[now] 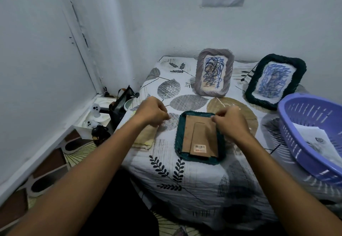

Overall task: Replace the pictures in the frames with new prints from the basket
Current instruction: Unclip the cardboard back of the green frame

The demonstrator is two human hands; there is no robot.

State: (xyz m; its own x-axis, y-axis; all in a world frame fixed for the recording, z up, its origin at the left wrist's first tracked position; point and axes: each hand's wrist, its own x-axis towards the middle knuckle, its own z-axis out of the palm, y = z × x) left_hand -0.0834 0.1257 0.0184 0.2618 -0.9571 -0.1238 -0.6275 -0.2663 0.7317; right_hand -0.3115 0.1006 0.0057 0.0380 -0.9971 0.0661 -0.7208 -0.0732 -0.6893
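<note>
A person's two bare hands work over a dark green rope-textured picture frame [199, 137] lying face down on a leaf-printed cloth-covered surface [185, 180], its brown cardboard backing and folded stand facing up, a barcode sticker near the lower edge. The right hand [231, 122] rests at the frame's upper right corner, its fingers [219, 115] curled tight against the cardboard's top edge; whether they pinch a tab there cannot be told. The left hand [152, 111] hovers just left of the frame, its fingers [164, 116] curled narrowly and, as far as can be seen, holding nothing.

Beyond the fingers, a grey twisted-rope frame holding a blue leaf sketch [214, 72] stands upright near the wall, and a second dark green rope frame with blue scribbled art [275, 81] leans to its right. Open cloth lies between these and the flat frame. To the right of the right-hand fingers, a lilac slotted plastic basket [299, 143] overhangs the surface's edge, with white paper prints [314, 139] inside. A folded pale yellow cloth [145, 139] lies beneath the left wrist, near the surface's left edge, where the cover drops towards a patterned floor.
</note>
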